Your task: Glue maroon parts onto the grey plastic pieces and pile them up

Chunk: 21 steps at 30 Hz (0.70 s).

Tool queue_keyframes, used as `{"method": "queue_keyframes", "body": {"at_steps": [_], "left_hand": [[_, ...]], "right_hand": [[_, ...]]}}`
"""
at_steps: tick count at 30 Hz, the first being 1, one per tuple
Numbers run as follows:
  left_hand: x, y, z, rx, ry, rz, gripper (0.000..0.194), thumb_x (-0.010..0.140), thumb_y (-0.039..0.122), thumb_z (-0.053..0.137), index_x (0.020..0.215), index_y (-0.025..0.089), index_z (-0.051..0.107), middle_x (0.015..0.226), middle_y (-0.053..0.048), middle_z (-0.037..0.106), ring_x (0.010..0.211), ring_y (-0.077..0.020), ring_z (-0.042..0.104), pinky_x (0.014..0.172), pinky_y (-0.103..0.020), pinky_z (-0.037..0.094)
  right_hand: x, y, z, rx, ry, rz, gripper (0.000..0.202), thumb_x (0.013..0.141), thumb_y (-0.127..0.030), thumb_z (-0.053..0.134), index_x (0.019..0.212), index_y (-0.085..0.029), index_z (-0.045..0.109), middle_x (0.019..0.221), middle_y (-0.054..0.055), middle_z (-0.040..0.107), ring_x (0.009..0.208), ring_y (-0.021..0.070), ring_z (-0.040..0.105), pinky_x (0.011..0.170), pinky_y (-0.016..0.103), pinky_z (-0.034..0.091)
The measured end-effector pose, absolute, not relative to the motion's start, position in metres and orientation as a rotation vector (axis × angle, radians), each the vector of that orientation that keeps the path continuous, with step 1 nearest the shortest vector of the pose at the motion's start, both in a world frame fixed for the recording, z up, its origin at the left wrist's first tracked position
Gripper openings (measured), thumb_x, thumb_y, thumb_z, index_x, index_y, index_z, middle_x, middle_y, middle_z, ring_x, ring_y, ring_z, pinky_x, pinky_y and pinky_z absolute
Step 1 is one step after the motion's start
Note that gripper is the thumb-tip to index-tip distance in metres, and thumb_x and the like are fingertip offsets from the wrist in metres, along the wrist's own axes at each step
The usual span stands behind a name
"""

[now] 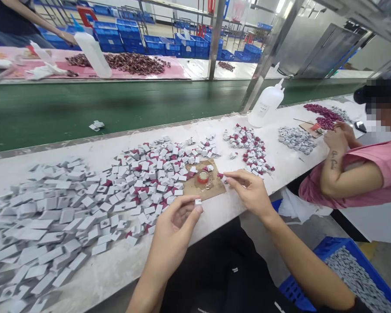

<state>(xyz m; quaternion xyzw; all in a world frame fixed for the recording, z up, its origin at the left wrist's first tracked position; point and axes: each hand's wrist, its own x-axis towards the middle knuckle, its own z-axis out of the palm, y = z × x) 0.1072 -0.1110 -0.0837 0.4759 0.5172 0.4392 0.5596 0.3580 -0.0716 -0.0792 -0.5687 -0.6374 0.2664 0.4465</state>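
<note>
Two parts in hand: pinching a grey block (198,202) between thumb and forefinger of the left hand (172,232), with the remaining fingers curled; gripping a red-and-grey piece (222,176) between thumb and finger of the right hand (252,193), apparently by its grey end. Holding both parts at the very tips, probably for fine control and an unblocked view of their ends. Placing both hands near the front edge of the desk (117,265), apart from each other.

Resting a red cap (202,179) on a brown board (217,190), with clear liquid (209,185) beside it; presumably shielding the desk from drips. Banking a pile of grey blocks (61,215) on the left and a mixed pile (154,165) of grey and dark red pieces against the board, presumably for easy reach. Standing a white bottle (266,104) towards the far edge, perhaps for avoiding knocks. Lying beyond on the green belt (182,93): several loose pieces (97,125).

Checking for writing: finding print on the bottle's label (263,109), too small for reading. Likewise finding small white marks on the dark clothing (215,265), not legible. Identifying no brand.
</note>
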Motion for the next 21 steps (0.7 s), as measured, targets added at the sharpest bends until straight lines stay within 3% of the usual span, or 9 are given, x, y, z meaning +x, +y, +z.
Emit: {"method": "queue_keyframes", "body": {"at_steps": [5,17,21], "left_hand": [[0.112,-0.102,-0.077,1.039,1.203,1.08,0.027,0.1,0.045,0.086,0.116,0.024,0.081,0.101,-0.004,0.084,0.101,-0.0235,0.085,0.093,-0.033,0.07],[0.111,-0.079,-0.063,1.083,1.236,1.074,0.023,0.099,0.041,0.086,0.114,0.024,0.085,0.099,-0.005,0.086,0.093,-0.0227,0.085,0.085,-0.031,0.072],[0.113,-0.07,-0.061,1.066,1.217,1.076,0.024,0.098,0.04,0.087,0.117,0.024,0.087,0.097,-0.005,0.087,0.095,-0.0232,0.085,0.087,-0.031,0.073]], "right_hand": [[0.332,-0.066,-0.067,-1.31,-1.602,0.689,0.019,0.11,-0.033,0.075,0.117,-0.027,0.091,0.11,0.008,0.088,0.103,0.0254,0.083,0.092,0.039,0.067],[0.321,-0.057,-0.061,-1.297,-1.747,0.624,0.022,0.111,-0.022,0.073,0.12,-0.029,0.091,0.105,0.006,0.087,0.096,0.0243,0.082,0.085,0.039,0.067],[0.324,-0.057,-0.055,-1.33,-1.655,0.727,0.018,0.11,-0.027,0.076,0.117,-0.031,0.092,0.103,0.005,0.088,0.093,0.0248,0.082,0.08,0.039,0.068]]}}
